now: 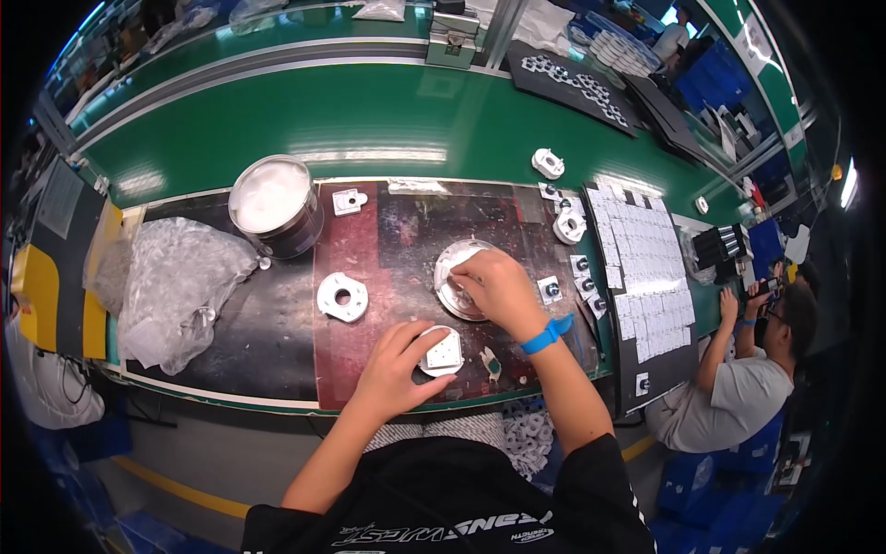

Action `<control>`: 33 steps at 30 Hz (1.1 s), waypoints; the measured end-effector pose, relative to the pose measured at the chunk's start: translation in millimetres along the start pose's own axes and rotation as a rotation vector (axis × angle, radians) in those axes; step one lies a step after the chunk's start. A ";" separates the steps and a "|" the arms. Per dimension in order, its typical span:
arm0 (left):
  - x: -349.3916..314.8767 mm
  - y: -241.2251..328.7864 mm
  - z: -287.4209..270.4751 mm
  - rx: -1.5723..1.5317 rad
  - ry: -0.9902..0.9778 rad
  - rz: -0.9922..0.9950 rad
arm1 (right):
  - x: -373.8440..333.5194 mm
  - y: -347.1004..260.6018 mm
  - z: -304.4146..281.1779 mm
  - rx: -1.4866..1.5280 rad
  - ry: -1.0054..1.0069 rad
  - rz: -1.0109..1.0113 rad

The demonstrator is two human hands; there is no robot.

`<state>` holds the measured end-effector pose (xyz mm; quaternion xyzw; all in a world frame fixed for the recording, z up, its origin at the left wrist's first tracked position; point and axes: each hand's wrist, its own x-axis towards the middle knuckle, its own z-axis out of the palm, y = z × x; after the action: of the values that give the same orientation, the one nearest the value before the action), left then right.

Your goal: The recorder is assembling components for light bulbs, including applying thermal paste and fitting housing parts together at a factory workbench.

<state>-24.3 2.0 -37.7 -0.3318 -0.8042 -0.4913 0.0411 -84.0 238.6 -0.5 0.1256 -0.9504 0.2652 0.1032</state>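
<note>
My left hand (402, 367) grips a white plastic part (443, 354) by its edges near the front of the bench; its flat face with small holes is turned up. My right hand (498, 288), with a blue band at the wrist, reaches into a shallow round dish (454, 307) smeared with white paste. Its fingers are pinched together there, and whatever is between them is hidden. A white round part with a centre hole (342, 297) lies to the left of my hands. Another, smaller white part (349, 202) lies farther back.
A tin of white paste (293, 231) and a clear plastic bag (180, 295) stand at left. On the right lie several small white pieces with dark lenses (550, 290) and a black board (637, 374) with rows of white pieces. A co-worker (738, 388) sits at far right.
</note>
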 end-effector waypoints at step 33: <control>-12.7 -5.1 -2.4 -0.204 -0.017 0.127 | -67.2 -45.1 13.2 1.382 -0.018 0.544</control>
<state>-17.9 -7.7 -45.3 -0.3885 -0.7277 -0.5644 0.0313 -8.8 206.6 -7.7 -0.0759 -0.5651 0.8179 -0.0767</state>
